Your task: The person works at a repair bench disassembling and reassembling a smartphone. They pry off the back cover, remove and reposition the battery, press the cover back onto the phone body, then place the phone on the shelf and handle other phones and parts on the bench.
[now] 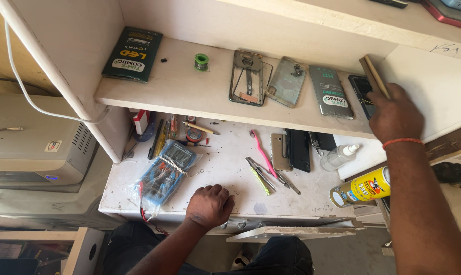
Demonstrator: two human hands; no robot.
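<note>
Slim phone-like slab [374,75] stood tilted on the shelf [190,94], far right. Your right hand [395,116] pinched it, likely steadying it. Left hand [209,205] was curled, empty, bracing on the surface [225,168] beside the bagged multimeter [164,173].

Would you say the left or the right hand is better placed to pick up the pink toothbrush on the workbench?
Left, probably. The left hand rests on the bench's front edge, fairly near the pink toothbrush, and looks empty. The right hand is up at the shelf, gripping a flat tan piece.
</note>
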